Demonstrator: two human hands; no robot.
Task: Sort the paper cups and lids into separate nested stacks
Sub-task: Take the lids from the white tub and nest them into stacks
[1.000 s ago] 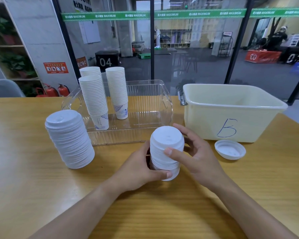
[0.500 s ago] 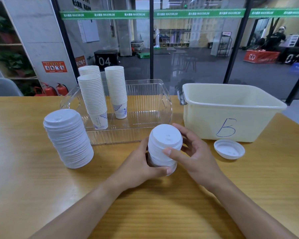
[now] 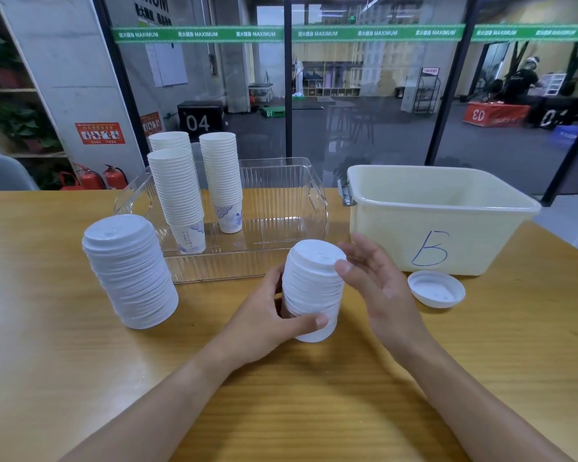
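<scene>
Left hand: the left hand is curled round the lower part of the small lid stack, thumb laid across its front near the base; the grip is clasped on that stack.
Right hand: the right hand is held open just beside the stack's right side, fingers relaxed and spread, thumb tip near the top rim; whether it touches cannot be told. Its grip is released.
Small lid stack: white nested lids, set on the desk in front of the clear tray, slightly tilted.
Large lid stack: a taller lid stack is stood on the desk at the left, leaning, well apart from the hands.
Cups: three nested cup stacks are stood upright in the left part of the clear tray.
Loose lid: a single lid is laid upside down on the desk, just in front of the cream bin marked "B".
</scene>
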